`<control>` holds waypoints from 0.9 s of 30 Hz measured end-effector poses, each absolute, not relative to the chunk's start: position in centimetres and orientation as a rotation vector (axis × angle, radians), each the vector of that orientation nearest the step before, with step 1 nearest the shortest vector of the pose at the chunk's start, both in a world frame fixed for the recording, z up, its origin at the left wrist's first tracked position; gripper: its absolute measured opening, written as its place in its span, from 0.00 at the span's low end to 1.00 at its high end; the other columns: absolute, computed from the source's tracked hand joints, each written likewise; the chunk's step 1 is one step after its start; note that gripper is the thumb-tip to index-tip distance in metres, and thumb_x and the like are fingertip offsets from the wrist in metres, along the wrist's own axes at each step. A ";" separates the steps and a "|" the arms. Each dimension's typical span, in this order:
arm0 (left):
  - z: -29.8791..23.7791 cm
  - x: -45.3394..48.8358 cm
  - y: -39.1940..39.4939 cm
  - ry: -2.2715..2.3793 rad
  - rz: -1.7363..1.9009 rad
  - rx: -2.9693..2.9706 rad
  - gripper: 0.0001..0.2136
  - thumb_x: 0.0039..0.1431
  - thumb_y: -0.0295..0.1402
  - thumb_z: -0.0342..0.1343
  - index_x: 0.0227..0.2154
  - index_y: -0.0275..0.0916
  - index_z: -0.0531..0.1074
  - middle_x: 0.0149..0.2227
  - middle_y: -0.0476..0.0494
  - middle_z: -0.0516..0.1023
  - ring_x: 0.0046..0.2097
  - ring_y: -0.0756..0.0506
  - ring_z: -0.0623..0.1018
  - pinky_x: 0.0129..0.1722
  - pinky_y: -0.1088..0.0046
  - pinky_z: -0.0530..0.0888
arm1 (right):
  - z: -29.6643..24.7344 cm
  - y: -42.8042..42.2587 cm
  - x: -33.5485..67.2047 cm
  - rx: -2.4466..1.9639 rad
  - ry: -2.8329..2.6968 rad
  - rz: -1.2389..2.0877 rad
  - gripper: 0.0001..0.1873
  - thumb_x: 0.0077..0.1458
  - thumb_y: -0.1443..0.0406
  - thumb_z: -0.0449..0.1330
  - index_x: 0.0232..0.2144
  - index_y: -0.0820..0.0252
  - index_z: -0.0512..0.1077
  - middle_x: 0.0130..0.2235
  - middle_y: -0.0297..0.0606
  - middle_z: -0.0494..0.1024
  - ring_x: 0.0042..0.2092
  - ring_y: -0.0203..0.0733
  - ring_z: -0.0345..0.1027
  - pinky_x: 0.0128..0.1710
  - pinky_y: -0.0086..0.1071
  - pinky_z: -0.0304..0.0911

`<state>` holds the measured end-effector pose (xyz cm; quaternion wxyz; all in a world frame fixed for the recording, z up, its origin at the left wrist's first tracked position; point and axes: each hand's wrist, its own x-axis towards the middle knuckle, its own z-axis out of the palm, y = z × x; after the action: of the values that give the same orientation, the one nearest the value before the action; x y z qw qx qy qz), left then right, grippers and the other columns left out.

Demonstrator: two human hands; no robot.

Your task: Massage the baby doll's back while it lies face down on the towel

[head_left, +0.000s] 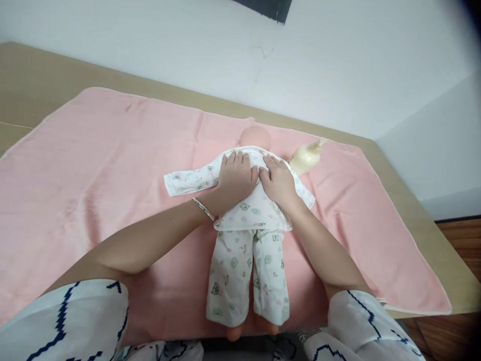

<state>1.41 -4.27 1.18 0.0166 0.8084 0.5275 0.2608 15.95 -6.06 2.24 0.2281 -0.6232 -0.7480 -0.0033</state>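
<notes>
I am seeing the doll [251, 215] lying lengthwise around the middle of the pink blanket [124, 145], its head towards the far edge and its feet [233, 333] poking from the patterned trousers [231, 273] right by the near edge, so the room there is running short. Over its upper body my left hand [237, 175] is resting palm down on the white top [259, 213], fingers stretched out and only narrowly parted; my right hand [280, 178] is lying flat beside it, fingers extended, the two thumbs nearly meeting. A bracelet [203, 209] is circling my left wrist. Just past my right hand, a shiny pale yellow thing [305, 158] is sitting on the blanket; I am not managing to tell what it is. The blanket is stretching broadly leftward, less so rightward, and the tabletop [30, 80] is showing as a strip before the wall [169, 50].
</notes>
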 end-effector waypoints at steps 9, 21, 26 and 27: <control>-0.4 0.9 -3.8 1.577 1.032 2.499 0.22 0.66 0.33 0.44 0.57 0.27 0.68 0.59 0.27 0.74 0.64 0.32 0.69 0.65 0.47 0.64 | 1.8 -6.0 16.3 -1.678 -2.052 0.026 0.29 0.66 0.60 0.45 0.61 0.70 0.67 0.64 0.53 0.70 0.67 0.56 0.59 0.68 0.53 0.51; 1.2 -0.1 -4.8 1.446 0.916 2.544 0.21 0.69 0.36 0.43 0.58 0.29 0.68 0.62 0.30 0.71 0.66 0.36 0.68 0.67 0.53 0.62 | 3.3 -8.6 15.2 -1.760 -2.182 0.038 0.31 0.68 0.60 0.41 0.66 0.76 0.58 0.67 0.59 0.62 0.71 0.58 0.51 0.71 0.58 0.42; 1.3 -0.2 -4.4 1.500 0.873 2.550 0.22 0.70 0.36 0.41 0.57 0.25 0.67 0.61 0.26 0.71 0.65 0.35 0.68 0.67 0.53 0.63 | 4.1 -9.9 14.5 -1.741 -2.215 0.052 0.29 0.66 0.62 0.44 0.64 0.74 0.63 0.67 0.57 0.63 0.71 0.57 0.53 0.72 0.55 0.46; 1.4 -0.1 -4.9 1.505 0.857 2.580 0.23 0.70 0.36 0.40 0.58 0.24 0.66 0.62 0.24 0.70 0.66 0.34 0.68 0.67 0.52 0.62 | 4.2 -9.4 15.1 -1.724 -2.213 0.098 0.29 0.67 0.61 0.45 0.63 0.73 0.63 0.67 0.56 0.64 0.70 0.56 0.54 0.71 0.54 0.48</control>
<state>-0.09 -4.94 1.38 0.0172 0.8301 0.4844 0.2757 15.05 -9.45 4.21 0.1665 -0.6056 -0.7774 0.0343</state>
